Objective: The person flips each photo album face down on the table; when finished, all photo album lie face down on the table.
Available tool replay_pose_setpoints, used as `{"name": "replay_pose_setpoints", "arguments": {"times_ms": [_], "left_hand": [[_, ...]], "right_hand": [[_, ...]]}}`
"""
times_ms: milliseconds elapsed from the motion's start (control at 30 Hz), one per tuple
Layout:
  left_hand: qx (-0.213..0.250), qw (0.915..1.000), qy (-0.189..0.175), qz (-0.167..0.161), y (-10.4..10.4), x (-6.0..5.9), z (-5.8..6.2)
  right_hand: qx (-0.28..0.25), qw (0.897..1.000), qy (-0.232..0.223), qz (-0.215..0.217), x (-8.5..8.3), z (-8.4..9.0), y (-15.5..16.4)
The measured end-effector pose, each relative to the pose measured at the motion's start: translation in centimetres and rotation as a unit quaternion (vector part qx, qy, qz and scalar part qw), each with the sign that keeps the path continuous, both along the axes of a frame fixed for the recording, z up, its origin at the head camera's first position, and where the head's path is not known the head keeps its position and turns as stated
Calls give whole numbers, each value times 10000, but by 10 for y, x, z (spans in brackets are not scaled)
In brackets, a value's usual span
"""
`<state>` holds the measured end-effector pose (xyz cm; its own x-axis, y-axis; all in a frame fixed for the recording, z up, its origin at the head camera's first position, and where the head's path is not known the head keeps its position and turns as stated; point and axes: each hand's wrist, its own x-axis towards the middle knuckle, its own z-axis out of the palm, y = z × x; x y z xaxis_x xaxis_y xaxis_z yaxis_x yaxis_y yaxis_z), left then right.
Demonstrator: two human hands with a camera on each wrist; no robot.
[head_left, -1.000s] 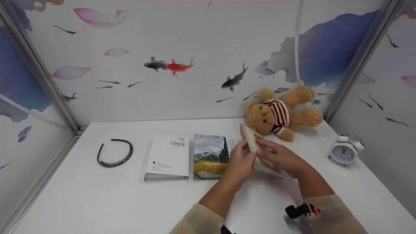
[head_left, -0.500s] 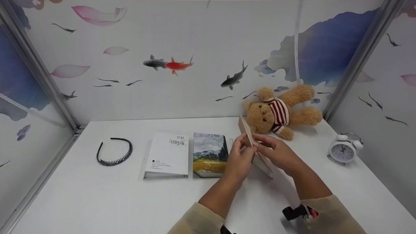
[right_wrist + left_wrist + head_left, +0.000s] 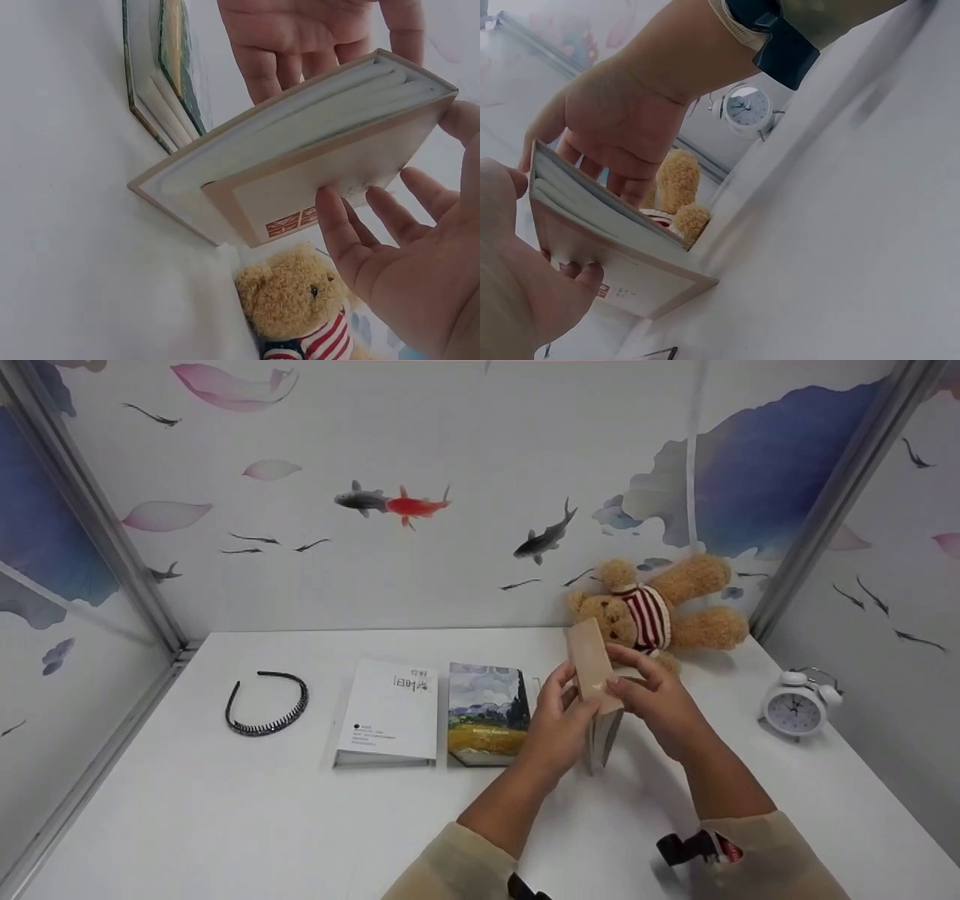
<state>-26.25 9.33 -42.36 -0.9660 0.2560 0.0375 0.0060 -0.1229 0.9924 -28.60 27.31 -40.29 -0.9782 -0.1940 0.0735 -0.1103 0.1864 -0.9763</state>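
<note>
Progress: thin beige cardboard-covered book (image 3: 594, 690) stands on edge on the white tabletop (image 3: 225, 810), gripped by fingers of left hand (image 3: 556, 727) and right hand (image 3: 658, 705); not yet laid beside the painted-cover book (image 3: 487, 711).

You're holding a tan book (image 3: 592, 675) bearing a small red mark. A white album (image 3: 390, 712), a blue-and-yellow landscape cover (image 3: 487, 709), a black headband (image 3: 266, 712) and a red-striped bear (image 3: 652, 611) are lying around it.
</note>
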Motion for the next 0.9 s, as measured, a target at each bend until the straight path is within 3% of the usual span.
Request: {"name": "replay_pose_setpoints", "arguments": {"times_ms": [300,467,667,900], "left_hand": [[28,9946,-975,-363,-1,-7,-18],[65,9881,-1454,-505,2,-7,-28],[194,9865,-1525,-565,3,-7,-34],[145,9878,-1407,-652,3,-6,-36]], "right_hand": [[177,9989,426,-30,-6,-4,14],[288,9990,333,-14,-8,-3,26],[441,9988,-10,-195,-8,-4,35],[1084,9913,-397,-624,-12,-12,50]]}}
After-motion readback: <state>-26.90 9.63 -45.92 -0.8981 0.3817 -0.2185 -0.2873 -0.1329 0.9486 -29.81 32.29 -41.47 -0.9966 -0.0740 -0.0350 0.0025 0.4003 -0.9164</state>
